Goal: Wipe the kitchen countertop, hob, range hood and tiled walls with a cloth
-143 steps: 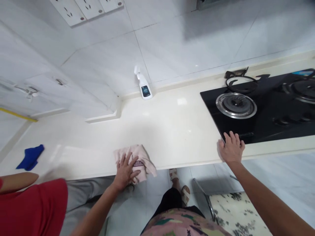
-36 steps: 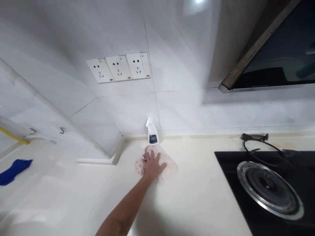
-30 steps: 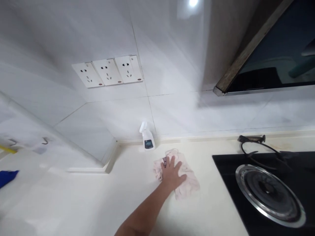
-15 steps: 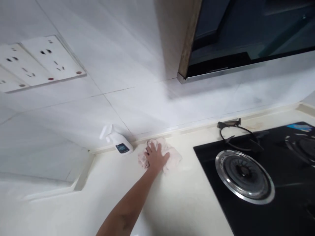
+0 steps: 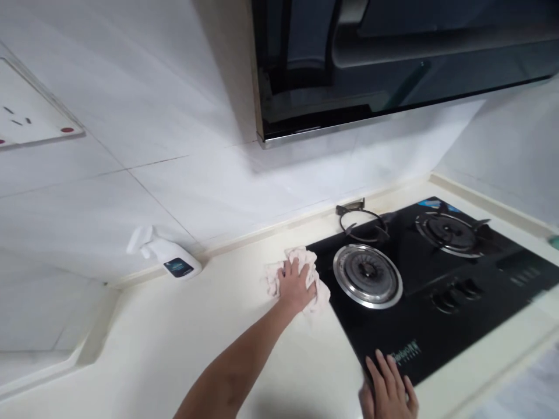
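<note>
My left hand (image 5: 296, 286) presses down on a pale pink cloth (image 5: 321, 294), gripping its bunched folds. Part of the cloth lies on the cream countertop (image 5: 218, 326), and its right side meets the left edge of the black gas stove (image 5: 419, 326). At the stove's front left corner rests my right hand (image 5: 388, 393), open, with its fingers stretched over the glass and nothing in it. Right of the cloth is a round metal burner (image 5: 367, 276) with no grate over it. Behind that burner, a black pan support (image 5: 362, 226) leans across the stove's back edge.
A white spray bottle (image 5: 168, 253) tilts against the tiled wall at the left. Above the stove hangs a dark range hood (image 5: 393, 81) with a metal lower edge. A second burner (image 5: 449, 233) carries its grate. Wall sockets (image 5: 35, 110) are at the upper left.
My left hand has slid the cloth along the counter to the right, up to the stove's edge. My right hand has come into view at the stove. The view has turned right.
</note>
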Demonstrator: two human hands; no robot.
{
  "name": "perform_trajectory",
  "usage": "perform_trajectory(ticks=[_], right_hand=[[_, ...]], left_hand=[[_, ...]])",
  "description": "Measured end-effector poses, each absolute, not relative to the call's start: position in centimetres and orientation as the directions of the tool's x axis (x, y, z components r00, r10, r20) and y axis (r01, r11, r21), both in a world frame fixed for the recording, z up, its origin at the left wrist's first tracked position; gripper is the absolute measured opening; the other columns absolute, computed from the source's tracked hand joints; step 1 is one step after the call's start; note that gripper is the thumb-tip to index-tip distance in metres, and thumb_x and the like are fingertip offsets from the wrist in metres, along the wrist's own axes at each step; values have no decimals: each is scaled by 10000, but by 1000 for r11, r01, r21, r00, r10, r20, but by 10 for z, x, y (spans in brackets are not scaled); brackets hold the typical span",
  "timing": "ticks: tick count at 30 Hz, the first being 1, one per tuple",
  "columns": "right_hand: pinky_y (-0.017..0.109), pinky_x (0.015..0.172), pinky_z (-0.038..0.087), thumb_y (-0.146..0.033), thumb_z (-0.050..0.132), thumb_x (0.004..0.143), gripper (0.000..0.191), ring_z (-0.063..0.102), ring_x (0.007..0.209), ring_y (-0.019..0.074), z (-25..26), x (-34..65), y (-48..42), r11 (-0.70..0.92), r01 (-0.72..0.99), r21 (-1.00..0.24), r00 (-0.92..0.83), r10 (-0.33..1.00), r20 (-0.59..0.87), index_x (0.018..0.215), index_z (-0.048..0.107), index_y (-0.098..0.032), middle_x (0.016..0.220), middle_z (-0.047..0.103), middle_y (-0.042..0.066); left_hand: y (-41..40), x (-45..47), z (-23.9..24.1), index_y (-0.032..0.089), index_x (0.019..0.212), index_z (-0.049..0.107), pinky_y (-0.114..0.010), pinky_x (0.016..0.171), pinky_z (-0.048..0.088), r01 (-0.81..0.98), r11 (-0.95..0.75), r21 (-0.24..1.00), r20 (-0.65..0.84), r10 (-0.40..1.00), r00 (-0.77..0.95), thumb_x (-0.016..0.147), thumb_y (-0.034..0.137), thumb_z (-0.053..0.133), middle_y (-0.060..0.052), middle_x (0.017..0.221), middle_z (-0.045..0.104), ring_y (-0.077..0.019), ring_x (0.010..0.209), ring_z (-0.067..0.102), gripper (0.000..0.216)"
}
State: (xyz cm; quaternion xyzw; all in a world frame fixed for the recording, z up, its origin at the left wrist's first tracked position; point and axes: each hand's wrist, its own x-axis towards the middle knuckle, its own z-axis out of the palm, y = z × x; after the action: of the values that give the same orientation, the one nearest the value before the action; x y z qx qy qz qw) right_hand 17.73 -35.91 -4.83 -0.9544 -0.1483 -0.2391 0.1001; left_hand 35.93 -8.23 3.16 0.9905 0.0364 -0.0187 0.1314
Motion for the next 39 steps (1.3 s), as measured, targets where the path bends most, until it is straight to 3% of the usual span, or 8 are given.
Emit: perform_trajectory(ticks=[6, 10, 15, 21, 27, 31, 35, 39], right_hand=[[547, 1223, 230, -333, 381, 1060, 407, 414, 1486, 313, -29, 175, -362, -879, 343, -332, 890, 190, 415, 1412, 544, -209, 1546, 519, 128], [538, 1222, 255, -294, 314, 1090, 408, 398, 1501, 280, -31, 172, -368, -792, 354, -497, 898, 139, 418, 1437, 501, -190, 1512, 543, 136], [527, 1225, 255, -294, 293, 1103, 394, 411, 1493, 267, -37, 173, -374, -769, 378, -516, 886, 139, 442, 1381, 553, -191, 1473, 581, 121], [513, 1237, 221, -379, 307, 1125, 399, 420, 1484, 267, -45, 173, -378, -817, 368, -444, 880, 151, 451, 1261, 640, -206, 1481, 583, 102], [555, 1224, 237, -558, 270, 1104, 554, 446, 1458, 325, -47, 171, -374, -880, 349, -322, 864, 170, 474, 1251, 634, -166, 1470, 582, 153], [574, 1216, 247, -605, 248, 1079, 615, 426, 1467, 349, -44, 171, -371, -909, 322, -266, 875, 179, 449, 1249, 628, -153, 1472, 570, 179], [572, 1210, 253, -608, 240, 1062, 630, 426, 1465, 352, -44, 171, -373, -916, 313, -251, 883, 183, 433, 1262, 622, -149, 1460, 576, 180], [565, 1205, 253, -597, 225, 1040, 635, 429, 1456, 347, -47, 171, -378, -912, 304, -276, 894, 174, 413, 1257, 630, -159, 1454, 576, 177]], left_hand=[[-131, 240, 14, 305, 1537, 506, -714, 1175, 219, -275, -913, 300, 43, -275, 960, 815, 739, 677, -165, 1697, 308, -488, 1516, 286, 859], [-155, 170, 8, 331, 1551, 479, -670, 1178, 227, -473, -825, 308, 88, -471, 878, 894, 728, 589, -154, 1702, 304, -458, 1530, 295, 775], [-150, 119, 11, 372, 1554, 466, -615, 1211, 191, -610, -736, 294, 112, -607, 787, 935, 703, 556, -110, 1713, 299, -410, 1538, 312, 708], [-88, 62, -1, 402, 1527, 514, -620, 1190, 225, -464, -855, 234, 162, -436, 885, 848, 834, 571, -112, 1672, 388, -439, 1506, 363, 806], [19, 4, 9, 384, 1514, 547, -677, 1148, 316, 34, -997, 64, 60, 38, 997, 802, 687, 729, -129, 1691, 350, -486, 1493, 379, 795], [54, 52, 31, 356, 1552, 507, -711, 1168, 295, 307, -951, 22, -32, 307, 951, 879, 586, 691, -123, 1733, 245, -482, 1553, 275, 735], [26, 140, 41, 381, 1593, 431, -733, 1218, 189, 366, -920, 144, -156, 344, 926, 881, 700, 633, -85, 1753, 189, -473, 1593, 164, 806], [-51, 173, 29, 373, 1616, 383, -765, 1216, 90, 117, -941, 317, -205, 52, 977, 895, 793, 515, -82, 1764, 135, -478, 1608, 63, 844]])
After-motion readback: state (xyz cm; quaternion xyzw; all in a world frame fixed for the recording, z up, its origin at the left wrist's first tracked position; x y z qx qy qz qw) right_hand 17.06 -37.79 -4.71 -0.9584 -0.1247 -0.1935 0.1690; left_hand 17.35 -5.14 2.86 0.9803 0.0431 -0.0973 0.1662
